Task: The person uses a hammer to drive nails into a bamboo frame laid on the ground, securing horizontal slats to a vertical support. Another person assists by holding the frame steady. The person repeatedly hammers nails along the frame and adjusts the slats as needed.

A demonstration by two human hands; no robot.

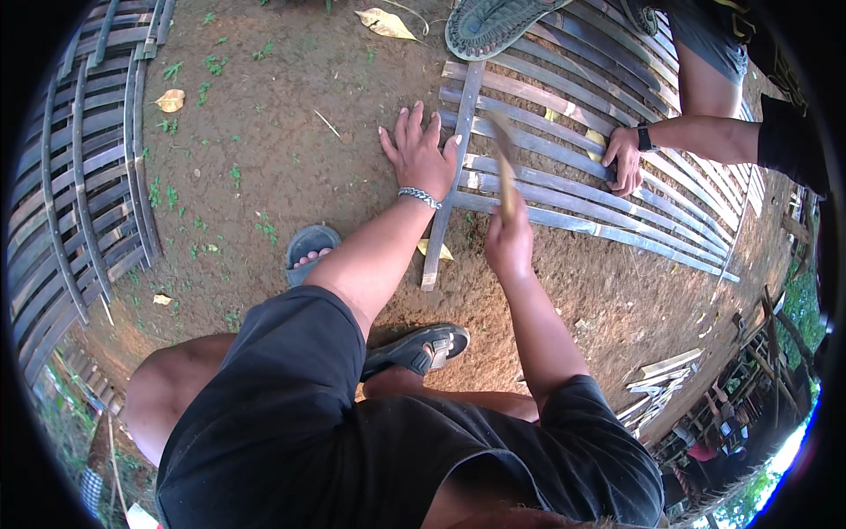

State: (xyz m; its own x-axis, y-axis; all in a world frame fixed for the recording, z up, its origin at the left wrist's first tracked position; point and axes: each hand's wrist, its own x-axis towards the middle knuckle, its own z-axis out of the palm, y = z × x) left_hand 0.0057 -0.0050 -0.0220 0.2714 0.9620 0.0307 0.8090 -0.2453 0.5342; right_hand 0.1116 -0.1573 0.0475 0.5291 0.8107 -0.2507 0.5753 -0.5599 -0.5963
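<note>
nearby, a shoe [485,28] overlaps slats [577,222]; left grip [421,161] spread; right grip [509,242] clenches tool [508,189].

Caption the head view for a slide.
Right hand gripping a tool, left hand at the crosspiece of a slatted panel.

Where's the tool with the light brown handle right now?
In the head view, the tool is in the person's right hand, to the right of the left hand, with slats beyond it.
</note>
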